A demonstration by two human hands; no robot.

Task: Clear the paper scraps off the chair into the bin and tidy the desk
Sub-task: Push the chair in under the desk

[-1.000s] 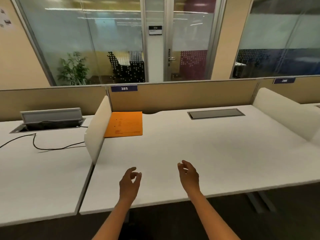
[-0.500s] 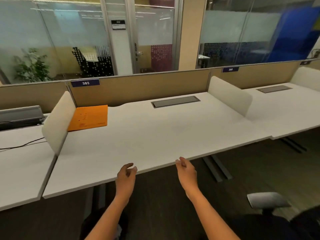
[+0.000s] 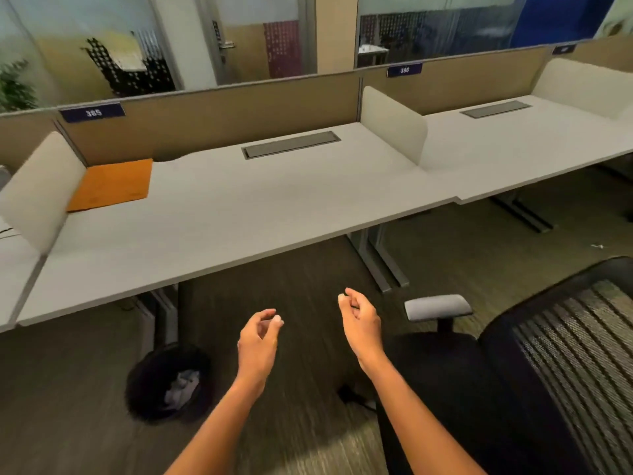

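A black office chair with a mesh back and a grey armrest stands at the lower right; its dark seat shows no scraps that I can see. A round black bin sits on the floor under the desk at the lower left, with crumpled white paper inside. The white desk carries an orange folder in its far left corner. My left hand and my right hand hang over the carpet between bin and chair, fingers loosely curled, holding nothing.
White side dividers separate the desks, and a tan back panel runs behind them. A grey cable hatch is set into the desk. Grey desk legs stand ahead of my right hand. A small white scrap lies on the carpet far right.
The view has swung down and right, away from the desk top. The bin and the chair have come into sight, and both hands now hang over the floor instead of the desk edge.
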